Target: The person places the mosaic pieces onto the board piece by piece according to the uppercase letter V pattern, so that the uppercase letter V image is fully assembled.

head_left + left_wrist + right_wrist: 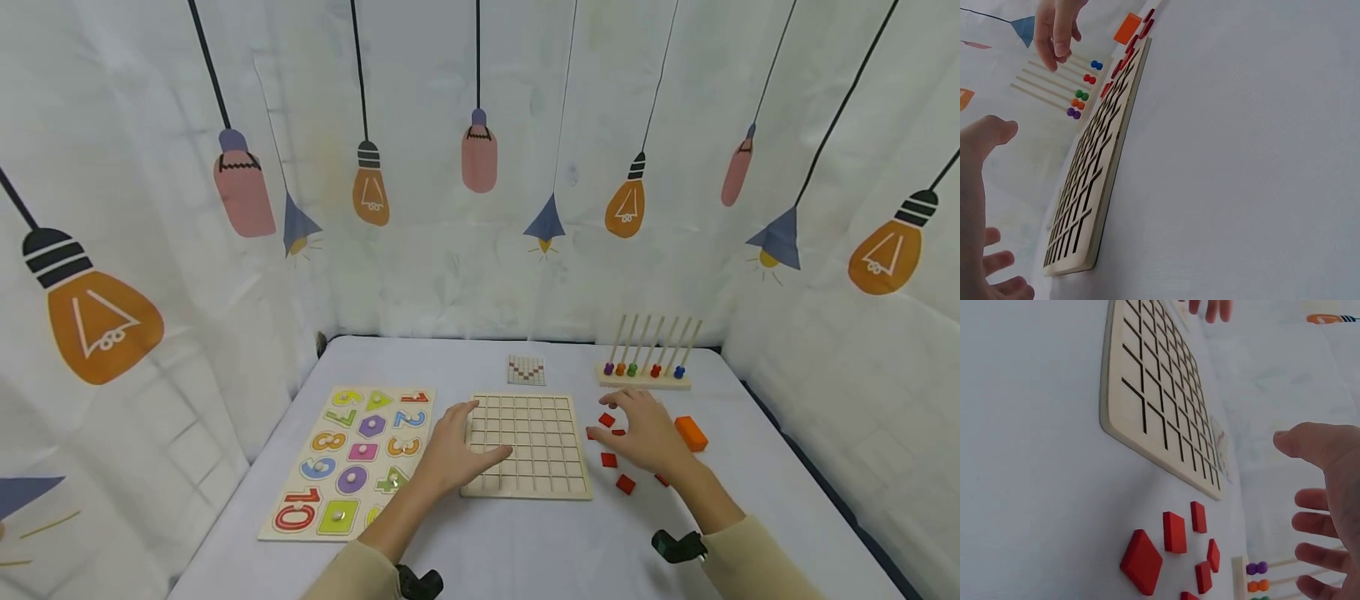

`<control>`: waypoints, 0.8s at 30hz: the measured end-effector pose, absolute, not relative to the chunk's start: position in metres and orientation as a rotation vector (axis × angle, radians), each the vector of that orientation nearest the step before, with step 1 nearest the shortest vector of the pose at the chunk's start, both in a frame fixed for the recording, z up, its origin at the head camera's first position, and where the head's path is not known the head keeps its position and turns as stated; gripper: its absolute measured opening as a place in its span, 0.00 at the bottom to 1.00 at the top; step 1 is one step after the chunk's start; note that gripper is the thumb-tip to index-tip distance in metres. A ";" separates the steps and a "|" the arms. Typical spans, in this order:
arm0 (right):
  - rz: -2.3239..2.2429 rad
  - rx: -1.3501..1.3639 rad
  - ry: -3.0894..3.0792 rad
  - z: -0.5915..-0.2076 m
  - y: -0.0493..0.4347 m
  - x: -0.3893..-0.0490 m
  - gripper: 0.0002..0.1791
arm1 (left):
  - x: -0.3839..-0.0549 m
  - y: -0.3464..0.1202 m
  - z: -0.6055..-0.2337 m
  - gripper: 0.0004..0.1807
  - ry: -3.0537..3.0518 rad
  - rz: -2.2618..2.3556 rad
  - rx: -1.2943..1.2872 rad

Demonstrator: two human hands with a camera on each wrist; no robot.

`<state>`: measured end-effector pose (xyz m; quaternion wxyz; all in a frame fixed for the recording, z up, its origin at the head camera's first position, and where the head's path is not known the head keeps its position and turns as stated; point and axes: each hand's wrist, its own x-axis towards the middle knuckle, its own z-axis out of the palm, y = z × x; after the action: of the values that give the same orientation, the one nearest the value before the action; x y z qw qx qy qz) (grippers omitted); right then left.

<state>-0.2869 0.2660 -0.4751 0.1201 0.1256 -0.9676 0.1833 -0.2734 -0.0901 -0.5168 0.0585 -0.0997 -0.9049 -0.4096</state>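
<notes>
Red tiles [1146, 29] beyond the grid board [1100, 153] — orange block [1127, 28] near them, bead rack [1085, 96] behind.

I log the pale wooden grid board [528, 447] lying flat. In head view, I see small red tiles [609, 460] scattered beside its right edge.

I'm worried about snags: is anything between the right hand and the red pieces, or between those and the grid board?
Nothing visible: air separates the right hand from the red pieces, and bare tablecloth lies between these and the grid board. The left hand is at its opposite side.
</notes>
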 end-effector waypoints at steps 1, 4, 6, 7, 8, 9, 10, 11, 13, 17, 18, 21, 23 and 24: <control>0.541 0.360 -2.828 -0.478 0.267 -0.285 0.32 | -0.272 -0.090 -0.519 0.60 -2.744 -1.236 -0.302; 0.559 0.326 -2.831 -0.485 0.271 -0.279 0.30 | -0.268 -0.091 -0.525 0.60 -2.748 -1.221 -0.296; 0.573 0.313 -2.833 -0.491 0.273 -0.275 0.30 | -0.265 -0.091 -0.528 0.60 -2.748 -1.198 -0.292; 0.572 0.317 -2.829 -0.495 0.275 -0.273 0.29 | -0.263 -0.092 -0.530 0.60 -2.747 -1.191 -0.288; 0.574 0.318 -2.826 -0.498 0.276 -0.271 0.29 | -0.261 -0.092 -0.531 0.61 -2.747 -1.185 -0.281; 0.575 0.323 -2.826 -0.501 0.277 -0.269 0.28 | -0.259 -0.092 -0.533 0.61 -2.747 -1.183 -0.274; 0.574 0.325 -2.830 -0.504 0.278 -0.268 0.27 | -0.257 -0.092 -0.535 0.61 -2.753 -1.179 -0.268; 0.576 0.325 -2.836 -0.507 0.280 -0.266 0.26 | -0.256 -0.092 -0.537 0.62 -2.757 -1.176 -0.261; 0.571 0.321 -2.851 -0.512 0.281 -0.264 0.25 | -0.252 -0.092 -0.539 0.63 -2.762 -1.178 -0.251; 0.583 0.297 -2.891 -0.520 0.283 -0.260 0.24 | -0.247 -0.094 -0.544 0.64 -2.749 -1.152 -0.262; 0.578 0.291 -2.898 -0.521 0.284 -0.259 0.24 | -0.247 -0.095 -0.545 0.64 -2.745 -1.145 -0.264; 0.573 0.275 -2.917 -0.526 0.286 -0.256 0.24 | -0.246 -0.098 -0.549 0.64 -2.747 -1.099 -0.272; 0.564 0.265 -2.924 -0.529 0.289 -0.254 0.24 | -0.246 -0.099 -0.552 0.65 -2.755 -1.079 -0.273; 0.556 0.259 -2.930 -0.531 0.290 -0.254 0.24 | -0.246 -0.100 -0.552 0.66 -2.765 -1.073 -0.271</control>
<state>-0.2539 0.2898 -0.5310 0.0739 0.0864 -0.9761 0.1853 -0.2464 -0.0996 -0.5523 0.0816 -0.0906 -0.9253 -0.3590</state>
